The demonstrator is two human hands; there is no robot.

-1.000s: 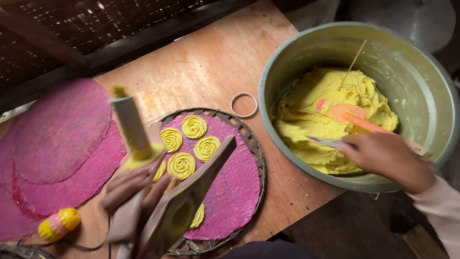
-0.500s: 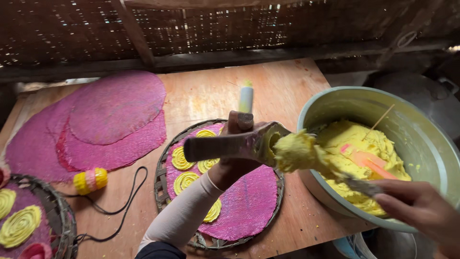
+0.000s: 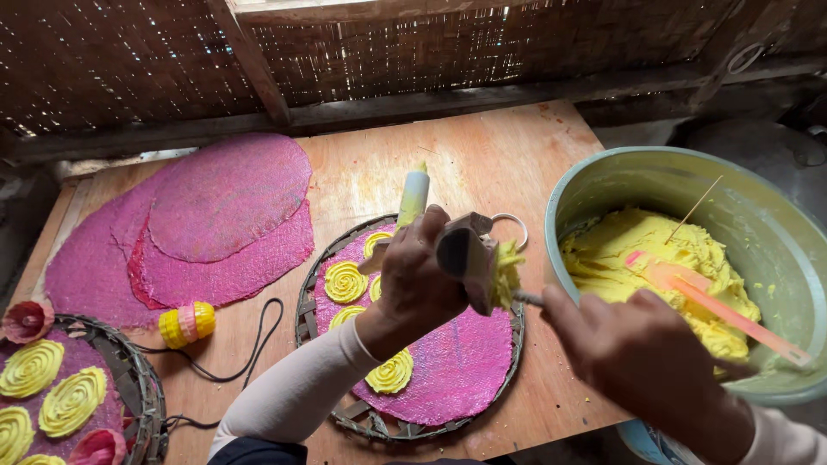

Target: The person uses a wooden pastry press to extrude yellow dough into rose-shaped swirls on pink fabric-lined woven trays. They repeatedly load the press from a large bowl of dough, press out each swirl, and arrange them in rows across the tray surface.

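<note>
Head view: the left hand (image 3: 418, 280) now grips the press (image 3: 465, 254) tipped sideways, while the right hand (image 3: 642, 353), closed on a spoon (image 3: 527, 299), packs dough (image 3: 508, 274) in; refilling continues.

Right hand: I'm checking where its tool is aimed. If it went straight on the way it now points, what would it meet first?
The right hand points up-left, its thin utensil already at the yellow dough on the mouth of the wooden press held by the left hand. That dough comes first, though depth is hard to judge.
</note>
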